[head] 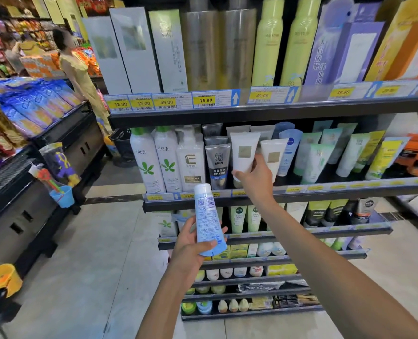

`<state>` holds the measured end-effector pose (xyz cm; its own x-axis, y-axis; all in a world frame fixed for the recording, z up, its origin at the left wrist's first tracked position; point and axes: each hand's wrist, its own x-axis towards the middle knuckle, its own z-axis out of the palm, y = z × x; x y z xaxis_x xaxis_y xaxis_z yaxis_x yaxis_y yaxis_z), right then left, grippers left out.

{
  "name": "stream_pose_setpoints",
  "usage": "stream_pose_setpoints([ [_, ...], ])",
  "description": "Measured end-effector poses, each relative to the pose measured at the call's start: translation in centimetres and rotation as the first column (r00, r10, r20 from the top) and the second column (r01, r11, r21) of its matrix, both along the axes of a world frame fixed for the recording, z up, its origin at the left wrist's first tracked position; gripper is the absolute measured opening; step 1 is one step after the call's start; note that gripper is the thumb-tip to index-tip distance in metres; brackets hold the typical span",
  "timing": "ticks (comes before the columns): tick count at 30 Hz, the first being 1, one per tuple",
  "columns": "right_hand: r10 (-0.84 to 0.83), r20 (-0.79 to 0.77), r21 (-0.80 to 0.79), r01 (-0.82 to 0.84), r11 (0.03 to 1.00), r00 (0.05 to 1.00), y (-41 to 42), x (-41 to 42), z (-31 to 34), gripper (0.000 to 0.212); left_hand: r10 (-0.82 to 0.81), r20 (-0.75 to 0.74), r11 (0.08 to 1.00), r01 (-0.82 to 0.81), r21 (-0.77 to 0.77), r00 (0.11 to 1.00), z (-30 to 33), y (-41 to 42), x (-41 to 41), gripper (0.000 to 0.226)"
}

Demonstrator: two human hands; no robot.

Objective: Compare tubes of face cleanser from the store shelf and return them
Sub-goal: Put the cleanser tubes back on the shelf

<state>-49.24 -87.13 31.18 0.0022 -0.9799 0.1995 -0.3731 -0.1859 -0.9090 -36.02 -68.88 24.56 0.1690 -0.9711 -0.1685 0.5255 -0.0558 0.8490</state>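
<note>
Left hand [192, 243] grips pale blue cleanser tube [208, 220], cap up, printed back toward camera, held in front of lower shelves. Right hand [254, 174] reaches to middle shelf [325, 192], fingers and thumb curled round white cleanser tube [243, 152] with gold square label; tube upright at shelf front, between grey MEN tube [218, 165] and second white tube [274, 157]. Green-leaf spray bottles [146, 160] at shelf's left end. Price tags [166, 102] along top shelf edge.
</note>
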Motion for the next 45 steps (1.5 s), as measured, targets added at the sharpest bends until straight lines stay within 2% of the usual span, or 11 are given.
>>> stream_pose_setpoints([
  [7, -0.009, -0.048, 0.042, 0.011, 0.999, 0.999, 0.0, -0.1, -1.0, 0.056, -0.009, -0.004, 1.000, 0.009, 0.001, 1.000, -0.1, -0.2, 0.1, 0.081],
  [14, -0.007, -0.126, 0.014, 0.009, 1.000, 0.992, 0.1, -0.3, -1.0, 0.057, -0.029, 0.006, 1.000, 0.029, -0.003, 1.000, -0.5, -0.2, 0.1, 0.078],
  [21, 0.002, -0.143, 0.016, 0.000, 1.000, 0.990, 0.1, -0.6, -1.0, 0.056, -0.054, 0.013, 0.999, 0.054, 0.004, 0.998, -0.7, -0.3, 0.0, 0.076],
  [26, -0.002, -0.123, 0.002, 0.002, 1.000, 0.992, 1.0, -1.2, -1.0, 0.047, -0.066, 0.002, 0.998, 0.066, 0.006, 0.998, -0.6, -0.3, -0.2, 0.079],
  [31, 0.020, -0.140, -0.053, -0.027, 0.998, 0.990, 4.3, -2.6, -2.0, 0.058, -0.104, -0.025, 0.995, 0.104, 0.003, 0.994, -0.8, -0.2, -0.3, 0.075],
  [34, 0.120, -0.184, -0.074, -0.136, 0.988, 0.976, 6.1, -4.5, -3.1, 0.065, -0.128, -0.008, 0.992, 0.128, 0.010, 0.992, -0.4, 0.0, -0.9, 0.075],
  [36, 0.229, -0.322, -0.159, -0.291, 0.943, 0.919, 6.8, -6.1, -3.6, 0.067, -0.154, 0.017, 0.988, 0.154, 0.014, 0.988, 0.0, 0.2, -1.6, 0.071],
  [38, 0.304, -0.505, -0.249, -0.473, 0.845, 0.808, 7.1, -7.6, -3.7, 0.075, -0.174, 0.018, 0.985, 0.174, 0.021, 0.985, 0.6, 0.5, -2.3, 0.067],
  [41, 0.292, -0.727, -0.303, -0.672, 0.675, 0.621, 6.6, -9.4, -3.6, 0.083, -0.211, 0.000, 0.976, 0.211, 0.049, 0.978, 1.6, 0.8, -4.1, 0.062],
  [43, 0.283, -0.779, -0.308, -0.736, 0.603, 0.559, 6.2, -10.6, -3.2, 0.080, -0.254, 0.015, 0.965, 0.253, 0.066, 0.967, 2.4, 1.0, -5.6, 0.059],
  [45, 0.291, -0.792, -0.319, -0.770, 0.552, 0.536, 6.0, -12.0, -2.8, 0.070, -0.282, 0.021, 0.957, 0.280, 0.072, 0.959, 3.1, 1.2, -7.3, 0.058],
])
